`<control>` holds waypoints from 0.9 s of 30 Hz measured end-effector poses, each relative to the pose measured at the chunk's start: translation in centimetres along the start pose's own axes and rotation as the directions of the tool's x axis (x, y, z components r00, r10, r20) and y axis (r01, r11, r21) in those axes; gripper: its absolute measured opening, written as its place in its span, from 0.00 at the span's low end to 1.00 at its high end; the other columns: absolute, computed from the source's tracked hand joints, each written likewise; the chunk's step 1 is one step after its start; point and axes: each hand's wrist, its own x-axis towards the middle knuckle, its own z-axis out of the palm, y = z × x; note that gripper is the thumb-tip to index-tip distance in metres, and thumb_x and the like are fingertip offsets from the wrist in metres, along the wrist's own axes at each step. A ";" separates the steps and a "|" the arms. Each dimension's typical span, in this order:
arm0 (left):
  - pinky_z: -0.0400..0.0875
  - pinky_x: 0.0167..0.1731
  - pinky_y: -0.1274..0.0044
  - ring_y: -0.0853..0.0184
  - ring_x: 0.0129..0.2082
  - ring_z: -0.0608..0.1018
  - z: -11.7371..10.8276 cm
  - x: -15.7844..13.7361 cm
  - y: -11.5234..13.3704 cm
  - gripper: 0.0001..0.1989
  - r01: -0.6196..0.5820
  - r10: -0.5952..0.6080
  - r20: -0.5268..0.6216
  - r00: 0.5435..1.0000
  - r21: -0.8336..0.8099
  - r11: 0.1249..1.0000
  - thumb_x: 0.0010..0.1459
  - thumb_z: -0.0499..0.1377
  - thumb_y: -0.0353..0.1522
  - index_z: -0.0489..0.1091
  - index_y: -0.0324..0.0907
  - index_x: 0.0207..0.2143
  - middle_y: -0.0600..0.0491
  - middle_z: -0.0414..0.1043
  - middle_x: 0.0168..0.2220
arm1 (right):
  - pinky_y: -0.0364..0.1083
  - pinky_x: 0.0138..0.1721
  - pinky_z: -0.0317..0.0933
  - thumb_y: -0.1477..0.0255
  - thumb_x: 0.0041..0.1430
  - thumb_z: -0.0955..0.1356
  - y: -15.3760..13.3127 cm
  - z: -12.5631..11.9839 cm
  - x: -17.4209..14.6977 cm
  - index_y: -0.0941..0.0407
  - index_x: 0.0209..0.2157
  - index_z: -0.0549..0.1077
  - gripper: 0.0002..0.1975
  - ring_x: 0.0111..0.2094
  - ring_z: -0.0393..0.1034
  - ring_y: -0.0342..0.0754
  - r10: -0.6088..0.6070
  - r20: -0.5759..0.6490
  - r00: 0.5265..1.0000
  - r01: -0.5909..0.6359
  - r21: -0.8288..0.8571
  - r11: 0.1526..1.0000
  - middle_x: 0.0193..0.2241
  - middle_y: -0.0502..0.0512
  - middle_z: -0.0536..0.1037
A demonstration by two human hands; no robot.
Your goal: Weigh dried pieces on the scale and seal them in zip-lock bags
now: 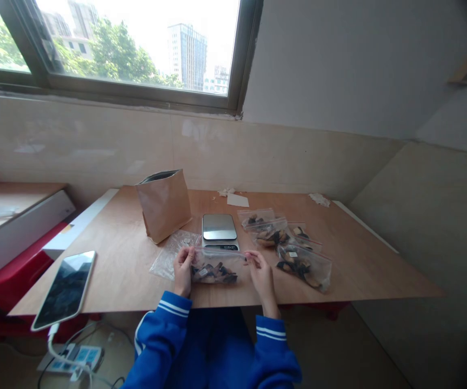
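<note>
A clear zip bag (216, 268) with dark brown dried pieces and a small white label is held up near the table's front edge. My left hand (183, 268) pinches its upper left corner. At the upper right corner, the fingers of my right hand (260, 272) are closed on the bag's top strip. Just behind the bag is a digital kitchen scale (219, 227) with a bare silver plate and a lit display, partly covered by the bag. Empty clear plastic bags (168, 254) lie beside my left hand. Several filled zip bags (304, 265) lie to the right of my right hand.
An open brown paper pouch (164, 206) stands at the back left. A tablet (65, 289) with a white cable overhangs the left front edge, above a power strip (75, 356). White paper scraps (238, 200) lie near the wall.
</note>
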 end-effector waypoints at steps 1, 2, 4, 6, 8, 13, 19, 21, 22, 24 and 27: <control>0.59 0.25 0.80 0.73 0.23 0.63 0.0 0.0 0.0 0.18 0.000 0.000 -0.004 1.000 -0.001 1.000 0.51 0.64 0.44 0.67 0.40 0.21 0.58 0.59 0.20 | 0.47 0.35 0.69 0.52 0.58 0.65 -0.2 0.2 0.0 0.57 0.35 0.75 0.22 0.31 0.76 0.51 -0.016 0.022 1.000 0.017 -0.025 1.000 0.34 0.60 0.81; 0.59 0.25 0.80 0.73 0.23 0.63 0.0 0.0 0.0 0.18 0.000 0.000 -0.008 1.000 0.000 1.000 0.51 0.64 0.44 0.67 0.40 0.21 0.58 0.58 0.20 | 0.47 0.36 0.69 0.52 0.59 0.64 -0.3 0.4 -0.1 0.57 0.35 0.76 0.22 0.33 0.76 0.52 -0.031 0.044 0.999 0.034 -0.051 0.998 0.34 0.60 0.81; 0.59 0.25 0.80 0.73 0.23 0.62 0.0 0.0 0.0 0.18 0.003 -0.003 -0.018 1.000 0.002 1.000 0.51 0.64 0.45 0.67 0.40 0.21 0.59 0.58 0.20 | 0.47 0.37 0.68 0.53 0.60 0.63 -0.5 0.5 -0.1 0.56 0.34 0.77 0.22 0.34 0.75 0.52 -0.048 0.079 0.996 0.056 -0.100 0.993 0.34 0.59 0.81; 0.59 0.25 0.81 0.73 0.23 0.62 0.1 0.0 0.0 0.18 0.008 -0.008 -0.022 1.000 0.003 1.000 0.51 0.64 0.45 0.67 0.40 0.21 0.59 0.58 0.20 | 0.46 0.36 0.67 0.53 0.59 0.65 -0.7 0.5 -0.2 0.56 0.34 0.77 0.21 0.34 0.75 0.52 -0.045 0.100 0.994 0.057 -0.123 0.991 0.33 0.58 0.81; 0.59 0.25 0.80 0.73 0.23 0.63 0.1 0.0 0.1 0.19 0.014 -0.014 -0.020 1.000 0.009 1.000 0.51 0.64 0.45 0.67 0.40 0.22 0.59 0.59 0.20 | 0.45 0.34 0.66 0.53 0.57 0.66 -0.9 0.4 -0.2 0.56 0.33 0.78 0.20 0.32 0.74 0.52 -0.030 0.095 0.995 0.044 -0.148 0.988 0.30 0.56 0.81; 0.59 0.24 0.80 0.72 0.22 0.63 0.1 0.0 0.3 0.20 0.034 -0.034 -0.016 0.999 0.037 0.999 0.49 0.64 0.47 0.67 0.40 0.21 0.58 0.59 0.19 | 0.46 0.36 0.65 0.57 0.59 0.65 -1.3 0.3 -0.3 0.54 0.28 0.78 0.16 0.33 0.74 0.52 -0.089 0.021 0.996 0.091 -0.191 0.977 0.29 0.55 0.80; 0.59 0.25 0.81 0.72 0.24 0.64 0.1 -0.3 0.5 0.18 0.060 -0.061 0.038 0.997 0.021 0.998 0.50 0.63 0.45 0.68 0.40 0.21 0.58 0.62 0.21 | 0.47 0.42 0.65 0.59 0.63 0.62 -2.5 1.3 -0.7 0.55 0.29 0.75 0.18 0.37 0.74 0.52 -0.066 -0.039 0.997 0.064 -0.063 0.996 0.31 0.56 0.80; 0.59 0.25 0.81 0.72 0.24 0.65 0.2 -0.4 0.6 0.18 0.058 -0.061 0.082 0.995 0.036 0.998 0.51 0.63 0.45 0.68 0.40 0.22 0.58 0.63 0.21 | 0.47 0.41 0.66 0.57 0.63 0.61 -3.2 1.8 -0.6 0.55 0.29 0.73 0.19 0.35 0.75 0.52 -0.020 -0.090 0.996 0.023 0.032 0.999 0.30 0.57 0.80; 0.59 0.26 0.80 0.72 0.24 0.65 0.2 -0.4 0.7 0.18 0.053 -0.057 0.107 0.993 0.046 0.998 0.52 0.62 0.45 0.68 0.39 0.22 0.57 0.63 0.21 | 0.47 0.38 0.67 0.55 0.63 0.61 -3.5 1.8 -0.3 0.55 0.29 0.72 0.20 0.33 0.75 0.51 0.003 -0.117 0.993 0.006 0.074 0.997 0.28 0.56 0.79; 0.59 0.26 0.80 0.72 0.24 0.65 0.3 -0.5 0.7 0.19 0.048 -0.055 0.151 0.987 0.052 0.997 0.54 0.61 0.45 0.69 0.39 0.22 0.57 0.63 0.21 | 0.46 0.31 0.67 0.52 0.61 0.62 -3.9 1.3 0.9 0.55 0.29 0.69 0.20 0.27 0.73 0.50 0.039 -0.168 0.985 -0.018 0.124 0.992 0.24 0.54 0.77; 0.60 0.26 0.79 0.72 0.23 0.65 0.3 -0.5 0.7 0.19 0.067 -0.071 0.163 0.984 0.032 0.997 0.55 0.59 0.46 0.69 0.39 0.23 0.56 0.65 0.21 | 0.45 0.22 0.61 0.48 0.59 0.62 -3.8 -1.7 4.5 0.54 0.29 0.67 0.22 0.19 0.67 0.48 0.052 -0.285 0.957 -0.039 0.049 0.998 0.19 0.51 0.73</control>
